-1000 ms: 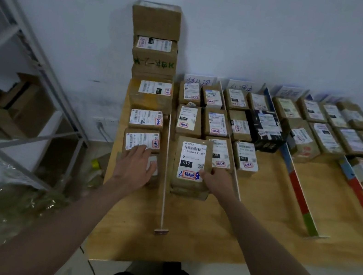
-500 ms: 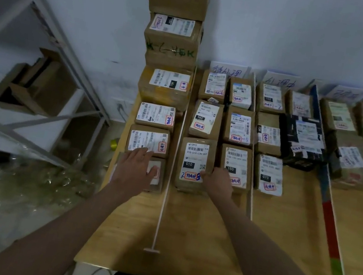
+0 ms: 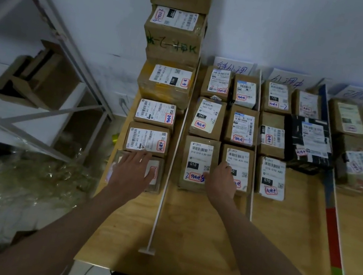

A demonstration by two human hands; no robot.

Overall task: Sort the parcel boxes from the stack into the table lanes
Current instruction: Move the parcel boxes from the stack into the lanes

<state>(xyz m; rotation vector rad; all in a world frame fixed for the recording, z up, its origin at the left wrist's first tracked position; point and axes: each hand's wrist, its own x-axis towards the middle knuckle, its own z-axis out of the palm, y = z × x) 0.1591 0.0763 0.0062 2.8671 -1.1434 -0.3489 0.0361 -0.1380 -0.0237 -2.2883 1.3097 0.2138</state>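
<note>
1. Left hand: flat, fingers straight, grip released, pressing nearest stack parcel at table left edge.
2. Right hand: curled between parcel 010 and its neighbour; grip state unclear.
3. Bare table nearside.

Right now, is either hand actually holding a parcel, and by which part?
No box is lifted. The left hand rests flat on the nearest left-lane box, on its top. The right hand sits curled between the 010 box and its neighbour; its grip cannot be told.
</note>
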